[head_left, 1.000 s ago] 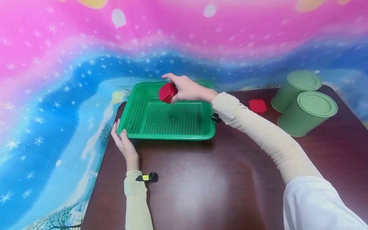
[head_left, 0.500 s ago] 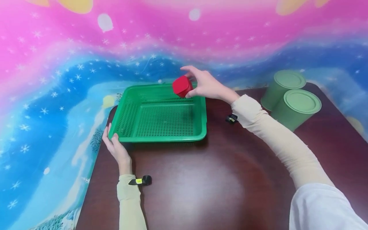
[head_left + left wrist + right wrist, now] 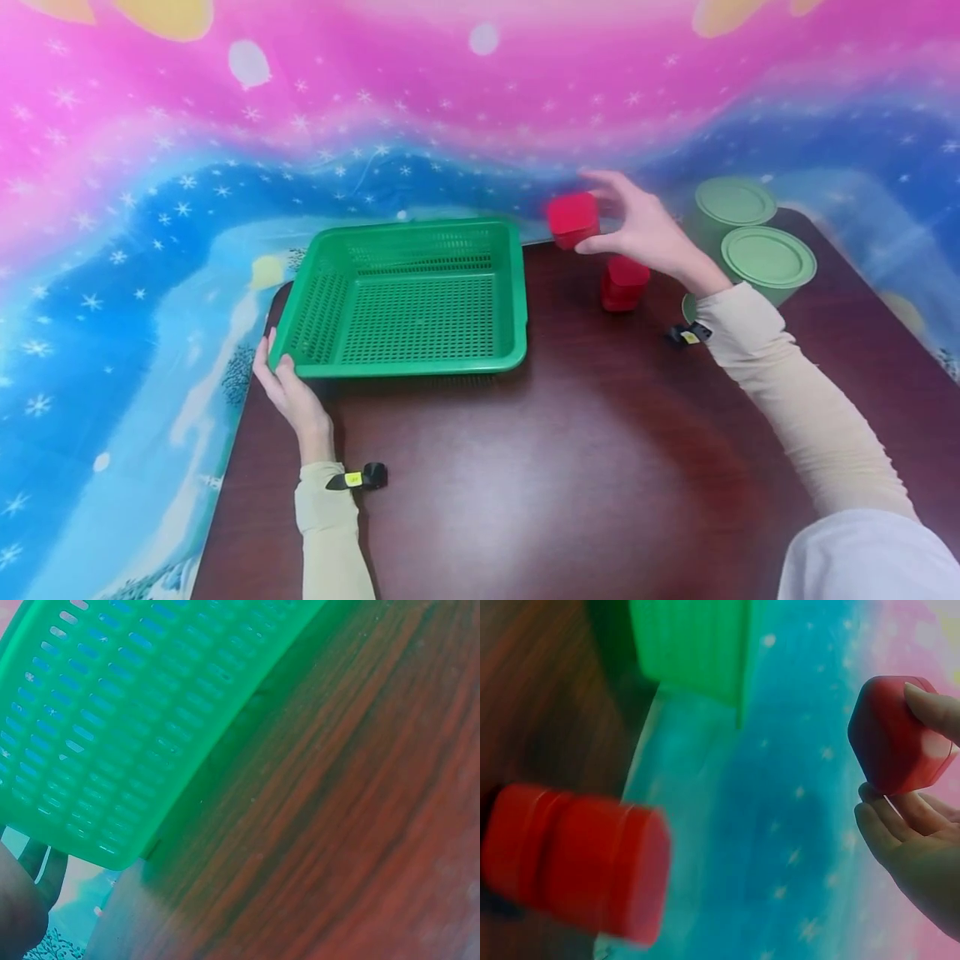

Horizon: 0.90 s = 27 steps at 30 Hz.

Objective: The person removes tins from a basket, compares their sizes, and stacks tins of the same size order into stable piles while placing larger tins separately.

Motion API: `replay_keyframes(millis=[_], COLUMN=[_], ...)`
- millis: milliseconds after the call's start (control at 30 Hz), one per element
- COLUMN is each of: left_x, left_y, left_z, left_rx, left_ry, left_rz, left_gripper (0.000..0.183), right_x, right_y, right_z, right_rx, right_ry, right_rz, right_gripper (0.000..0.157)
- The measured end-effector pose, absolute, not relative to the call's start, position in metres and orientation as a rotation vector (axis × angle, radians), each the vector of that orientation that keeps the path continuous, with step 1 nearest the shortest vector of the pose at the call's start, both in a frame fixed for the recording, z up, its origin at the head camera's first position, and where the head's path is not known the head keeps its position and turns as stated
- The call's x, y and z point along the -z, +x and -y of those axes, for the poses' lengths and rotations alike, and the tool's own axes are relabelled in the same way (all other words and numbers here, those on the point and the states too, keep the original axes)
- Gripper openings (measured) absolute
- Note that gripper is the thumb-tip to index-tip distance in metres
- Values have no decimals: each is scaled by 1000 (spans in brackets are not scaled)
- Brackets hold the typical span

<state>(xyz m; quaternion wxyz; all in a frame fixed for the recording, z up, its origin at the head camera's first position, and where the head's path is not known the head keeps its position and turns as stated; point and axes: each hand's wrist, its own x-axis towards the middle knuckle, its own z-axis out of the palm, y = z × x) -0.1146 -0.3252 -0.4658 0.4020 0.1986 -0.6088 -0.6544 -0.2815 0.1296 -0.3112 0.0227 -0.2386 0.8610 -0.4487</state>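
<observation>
My right hand [image 3: 643, 229] holds a small red box with rounded corners [image 3: 574, 218] between thumb and fingers, above the table and to the right of the green basket [image 3: 420, 367]. The right wrist view shows that red box [image 3: 892, 739] pinched there too. Just below and to the right, red boxes [image 3: 625, 285] stand on the table, seemingly stacked; in the right wrist view this red stack [image 3: 592, 862] is blurred. My left hand [image 3: 294, 400] grips the basket's near left corner, thumb at the rim and fingers on the outer side. The basket's inside shows only its slotted floor.
Two pale green lidded canisters [image 3: 768, 257] stand at the back right, partly behind the right forearm and hand. The dark wooden table [image 3: 480, 467] stretches out in front of the basket. A patterned pink and blue cloth [image 3: 420, 108] hangs behind the table.
My right hand has carried the red box from above the basket rightwards, beside the red stack. My left hand stays at the basket's corner. The head view has shifted somewhat.
</observation>
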Motion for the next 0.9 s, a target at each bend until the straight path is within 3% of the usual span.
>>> replay_keyframes(millis=[433, 900], left_x=[466, 466], left_y=[-115, -117], left_z=[322, 322], left_rx=[1645, 1650], left_ry=[518, 529], left_rz=[1525, 1507], left_gripper=[47, 47], right_x=[350, 380], right_y=[-274, -268], right_z=[-185, -201], right_rx=[1654, 1720], right_ry=[-468, -419], right_rz=[-2515, -2453], right_gripper=[89, 82])
